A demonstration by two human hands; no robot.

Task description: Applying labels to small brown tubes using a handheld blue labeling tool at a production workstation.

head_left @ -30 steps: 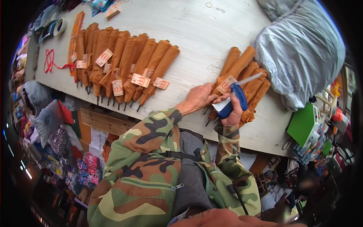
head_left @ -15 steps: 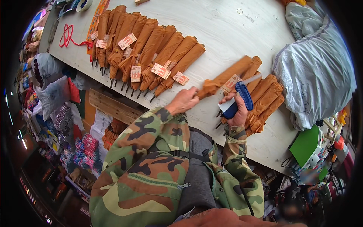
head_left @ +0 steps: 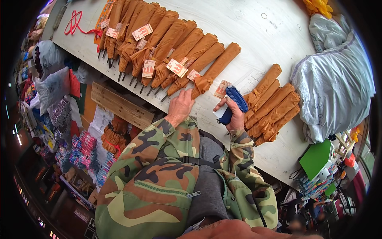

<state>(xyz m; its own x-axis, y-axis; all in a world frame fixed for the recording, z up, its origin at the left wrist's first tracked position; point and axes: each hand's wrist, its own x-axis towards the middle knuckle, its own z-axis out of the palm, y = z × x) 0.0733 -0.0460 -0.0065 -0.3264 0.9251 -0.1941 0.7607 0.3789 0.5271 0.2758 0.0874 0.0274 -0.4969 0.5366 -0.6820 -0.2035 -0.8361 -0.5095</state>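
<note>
Folded brown umbrellas [head_left: 172,40] lie side by side in a slanting row on the pale table, most with a printed card tag [head_left: 176,67] near the lower end. At the row's right end, my left hand [head_left: 180,106] is closed around the lower end of one brown umbrella [head_left: 219,65], its tip hidden by my fingers. My right hand [head_left: 235,115] grips a blue tool [head_left: 235,100] that looks like a tagging gun. Just beyond it is a loose-looking card tag [head_left: 222,88]; whether it touches the tool I cannot tell. A smaller group of umbrellas [head_left: 274,109] lies right of this hand.
A large white woven sack [head_left: 338,83] fills the table's right end. Red cord [head_left: 74,23] lies at the far left. A wooden bench [head_left: 119,105] stands below the table's front edge. A green box [head_left: 316,159] and packed goods stand at lower right.
My left hand has moved left with the umbrella, away from the smaller group to the end of the long row. My right hand with the blue tool has shifted left too.
</note>
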